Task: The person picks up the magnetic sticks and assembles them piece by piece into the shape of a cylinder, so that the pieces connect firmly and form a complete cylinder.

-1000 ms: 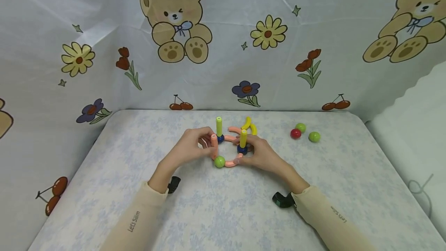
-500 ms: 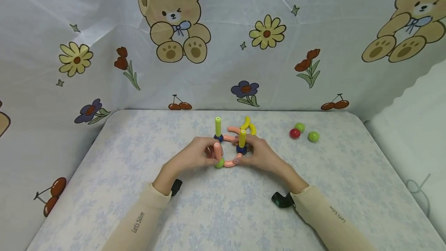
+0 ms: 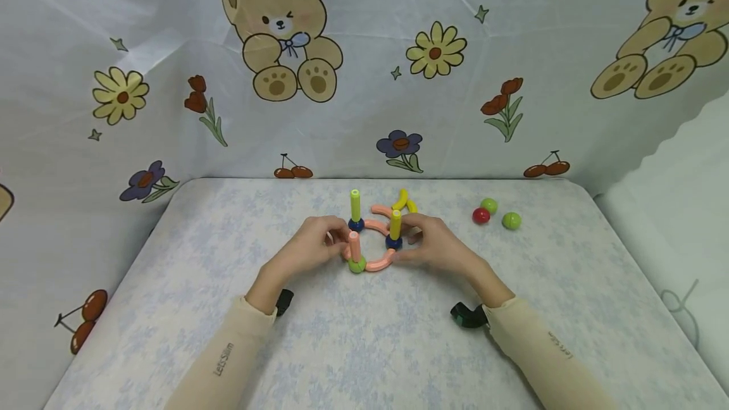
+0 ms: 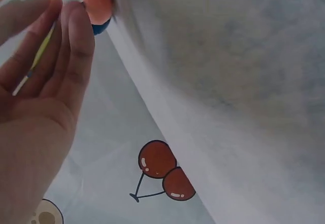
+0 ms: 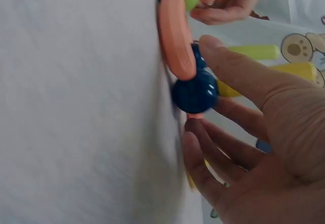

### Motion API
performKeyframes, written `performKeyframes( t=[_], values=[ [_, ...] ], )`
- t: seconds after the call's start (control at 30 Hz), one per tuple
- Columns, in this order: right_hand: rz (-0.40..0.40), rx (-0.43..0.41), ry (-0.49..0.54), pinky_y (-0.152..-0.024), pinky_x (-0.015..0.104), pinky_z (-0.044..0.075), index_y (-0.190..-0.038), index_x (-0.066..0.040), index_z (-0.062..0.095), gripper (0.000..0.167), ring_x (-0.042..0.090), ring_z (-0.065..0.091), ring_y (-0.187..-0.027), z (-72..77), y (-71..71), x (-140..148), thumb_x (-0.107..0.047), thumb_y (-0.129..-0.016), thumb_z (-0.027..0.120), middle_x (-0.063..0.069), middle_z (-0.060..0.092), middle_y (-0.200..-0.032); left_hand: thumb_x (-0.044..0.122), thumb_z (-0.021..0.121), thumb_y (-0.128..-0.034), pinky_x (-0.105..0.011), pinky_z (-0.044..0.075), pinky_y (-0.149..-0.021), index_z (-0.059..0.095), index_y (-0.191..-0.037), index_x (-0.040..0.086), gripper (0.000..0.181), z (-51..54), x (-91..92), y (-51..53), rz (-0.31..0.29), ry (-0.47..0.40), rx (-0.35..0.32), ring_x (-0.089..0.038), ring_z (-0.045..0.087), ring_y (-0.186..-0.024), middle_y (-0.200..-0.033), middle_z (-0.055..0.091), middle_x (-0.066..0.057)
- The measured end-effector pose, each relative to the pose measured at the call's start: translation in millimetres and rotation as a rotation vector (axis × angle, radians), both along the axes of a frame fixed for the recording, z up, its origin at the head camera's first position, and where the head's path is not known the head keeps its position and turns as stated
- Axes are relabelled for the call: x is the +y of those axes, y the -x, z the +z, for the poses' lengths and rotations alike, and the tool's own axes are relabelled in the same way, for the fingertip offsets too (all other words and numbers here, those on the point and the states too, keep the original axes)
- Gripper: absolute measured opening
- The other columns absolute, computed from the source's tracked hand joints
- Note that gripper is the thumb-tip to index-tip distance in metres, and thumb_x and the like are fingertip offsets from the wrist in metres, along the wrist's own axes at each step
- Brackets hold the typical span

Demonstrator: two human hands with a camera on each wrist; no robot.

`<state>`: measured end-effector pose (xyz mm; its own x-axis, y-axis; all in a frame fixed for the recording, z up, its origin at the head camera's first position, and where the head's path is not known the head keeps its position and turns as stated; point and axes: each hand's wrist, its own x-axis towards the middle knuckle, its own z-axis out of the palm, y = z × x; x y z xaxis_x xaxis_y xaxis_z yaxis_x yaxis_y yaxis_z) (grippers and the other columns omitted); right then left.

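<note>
A ring of curved pink pieces (image 3: pixel 378 264) lies on the table, joined by a green ball (image 3: pixel 357 264) and two dark blue balls (image 5: pixel 195 92). From the green ball rises a straight pink stick (image 3: pixel 354 245). A lime stick (image 3: pixel 355 205) and a yellow stick (image 3: pixel 395 225) stand on the blue balls. My left hand (image 3: pixel 316 242) is just left of the pink stick, fingers extended; whether its fingertips touch the ring cannot be told. Beside the yellow stick, my right hand (image 3: pixel 435 242) has its thumb and fingers spread around the near blue ball without gripping it.
Behind the ring lie a loose curved pink piece (image 3: pixel 381 210) and two curved yellow pieces (image 3: pixel 402 199). Two green balls (image 3: pixel 511 220) and a red ball (image 3: pixel 481 216) sit farther right. A patterned cloth (image 3: pixel 342 125) hangs at the table's back edge.
The left hand brought the pink stick onto the green ball, then let go and drew back leftward. The right hand loosened from the ring and shifted slightly right.
</note>
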<state>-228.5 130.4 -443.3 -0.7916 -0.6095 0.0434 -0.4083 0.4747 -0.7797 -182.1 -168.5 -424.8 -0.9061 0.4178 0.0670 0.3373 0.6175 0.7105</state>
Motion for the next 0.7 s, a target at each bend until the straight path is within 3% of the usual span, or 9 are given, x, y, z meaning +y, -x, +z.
performKeyframes(
  t=[0.23,0.47,0.7],
  values=[
    [-0.013,0.002,0.002,-0.098,0.049,0.058,-0.129,-0.009,0.071,0.051,0.03,0.07,-0.113,19.1,12.9,22.3,-0.022,-0.085,0.091,0.011,0.073,-0.126,0.007,0.075,-0.0964,-0.03,0.051,-0.067,0.073,-0.091,0.013,0.008,-5.2,5.8,0.9,0.117,0.031,0.041,-0.012,0.06,-0.075,-0.085,0.067,0.001],
    [-0.136,0.08,0.006,-0.094,0.047,0.06,-0.126,-0.007,0.073,0.038,0.028,0.072,-0.107,34.8,24.5,56.8,-0.018,-0.092,0.084,0.014,0.074,-0.124,0.018,0.074,-0.0992,-0.026,0.042,-0.055,0.064,-0.08,0.015,0.022,-14.1,18.4,5.2,0.216,0.117,0.026,-0.012,0.052,-0.06,-0.069,0.06,0.001],
    [-0.345,0.153,-0.047,-0.086,0.021,0.059,-0.129,-0.008,0.071,0.034,0.034,0.072,-0.112,57.9,29.3,95.8,-0.02,-0.097,0.079,0.016,0.072,-0.128,0.02,0.077,-0.0971,-0.028,0.042,-0.056,0.063,-0.082,0.012,0.023,-7.1,14.9,7.0,0.28,0.163,-0.031,-0.015,0.053,-0.061,-0.071,0.059,-0.002]
  ],
)
